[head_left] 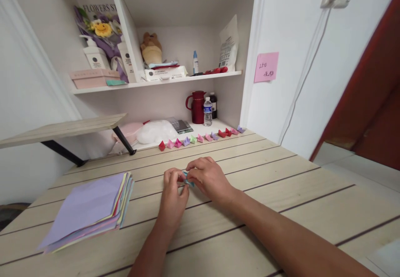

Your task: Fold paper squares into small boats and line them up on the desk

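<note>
Over the middle of the wooden table (281, 177), a small blue piece of folded paper (189, 181) is pinched between both hands. My left hand (174, 189) grips it from the left, its fingers bent and the thumb close to the paper's lower edge. From the right, my right hand (210, 177) closes its thumb and fingers on the same piece. Much of the paper is covered by the fingers, so its full shape cannot be made out. Left of my hands lies a stack of coloured paper sheets (87, 202), with a lilac sheet on top.
Along the table's back edge runs a row of small folded paper boats (200, 138) in red, pink, purple and green. Behind them are a dark red jug (198, 107), a water bottle (208, 112) and a white plastic bag (156, 131). A raised wooden shelf (68, 128) stands at the left.
</note>
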Tool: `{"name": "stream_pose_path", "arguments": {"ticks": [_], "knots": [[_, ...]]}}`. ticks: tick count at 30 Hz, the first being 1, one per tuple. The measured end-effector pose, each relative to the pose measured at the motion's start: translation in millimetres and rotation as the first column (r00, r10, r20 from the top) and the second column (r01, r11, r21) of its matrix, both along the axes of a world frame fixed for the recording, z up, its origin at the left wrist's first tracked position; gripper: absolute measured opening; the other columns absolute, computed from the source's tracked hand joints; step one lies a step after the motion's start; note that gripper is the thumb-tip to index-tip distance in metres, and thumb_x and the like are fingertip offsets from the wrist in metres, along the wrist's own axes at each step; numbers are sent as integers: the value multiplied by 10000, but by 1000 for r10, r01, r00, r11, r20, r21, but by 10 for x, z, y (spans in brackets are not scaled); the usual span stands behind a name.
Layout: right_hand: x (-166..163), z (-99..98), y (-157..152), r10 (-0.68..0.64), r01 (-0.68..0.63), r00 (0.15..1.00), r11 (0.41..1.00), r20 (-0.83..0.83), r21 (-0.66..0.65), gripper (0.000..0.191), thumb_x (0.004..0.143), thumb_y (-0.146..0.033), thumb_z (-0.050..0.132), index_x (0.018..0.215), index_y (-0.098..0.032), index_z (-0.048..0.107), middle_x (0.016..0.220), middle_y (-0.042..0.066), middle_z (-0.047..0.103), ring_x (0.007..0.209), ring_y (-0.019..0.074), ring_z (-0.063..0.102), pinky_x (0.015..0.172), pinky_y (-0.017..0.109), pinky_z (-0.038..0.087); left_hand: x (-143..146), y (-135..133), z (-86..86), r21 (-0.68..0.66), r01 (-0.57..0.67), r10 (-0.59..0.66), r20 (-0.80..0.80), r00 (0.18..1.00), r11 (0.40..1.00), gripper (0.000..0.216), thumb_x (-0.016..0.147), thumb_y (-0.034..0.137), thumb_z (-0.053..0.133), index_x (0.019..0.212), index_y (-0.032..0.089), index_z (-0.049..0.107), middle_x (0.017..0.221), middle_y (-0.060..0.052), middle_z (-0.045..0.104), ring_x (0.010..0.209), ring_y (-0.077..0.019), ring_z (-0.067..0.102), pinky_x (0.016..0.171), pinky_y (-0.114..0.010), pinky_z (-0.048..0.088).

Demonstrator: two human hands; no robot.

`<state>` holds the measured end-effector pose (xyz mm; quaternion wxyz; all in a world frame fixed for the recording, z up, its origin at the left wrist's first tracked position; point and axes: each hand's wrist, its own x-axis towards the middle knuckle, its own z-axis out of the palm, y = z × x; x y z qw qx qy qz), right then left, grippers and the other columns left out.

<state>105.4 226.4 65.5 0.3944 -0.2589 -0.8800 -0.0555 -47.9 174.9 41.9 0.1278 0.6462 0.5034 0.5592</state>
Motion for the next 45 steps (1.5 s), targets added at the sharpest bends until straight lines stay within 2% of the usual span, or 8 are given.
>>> {"name": "stream_pose_path", "arguments": {"ticks": [7, 18, 26, 35, 45], "knots": [[5, -4, 7, 37, -33, 997, 998, 64, -54, 121, 862, -141, 669, 806, -228, 732, 1068, 29, 730, 976, 214, 602, 845, 367, 355, -37, 28, -57, -8, 6, -7, -112, 994, 1000, 245, 692, 14, 555, 769, 241, 504, 1067, -46, 474, 1137, -240, 515, 980, -445, 448], [11, -27, 20, 39, -9, 992, 970, 121, -242, 101, 830, -97, 679, 814, -193, 702, 1018, 36, 729, 982, 212, 612, 830, 335, 372, -52, 55, -85, -65, -2, -11, -198, 980, 998, 193, 729, 82, 553, 763, 245, 456, 1093, -67, 454, 1262, -262, 448, 1032, -460, 418], [21, -63, 56, 49, 6, 988, 937, 147, -349, 105, 851, -112, 661, 815, -198, 709, 946, 40, 727, 959, 207, 620, 848, 321, 392, -126, 28, -66, -173, 65, -102, -219, 970, 983, 174, 727, 105, 575, 753, 244, 475, 1047, -49, 523, 1184, -226, 522, 1014, -405, 431], [31, -51, 63, 41, 19, 991, 903, 130, -430, 108, 857, -121, 650, 838, -194, 727, 947, 46, 731, 928, 199, 624, 856, 306, 424, -144, 41, -48, -220, 93, -141, -215, 966, 971, 187, 714, 86, 535, 757, 245, 447, 1030, -44, 556, 1067, -196, 558, 971, -373, 434], [74, -21, 73, 56, 12, 992, 860, 117, -510, 137, 800, -100, 680, 849, -211, 743, 916, 21, 732, 911, 179, 641, 814, 260, 438, -121, 8, -15, -241, 80, -145, -267, 953, 967, 168, 697, 105, 522, 791, 245, 513, 1048, -48, 562, 1073, -224, 550, 972, -399, 427]]}}
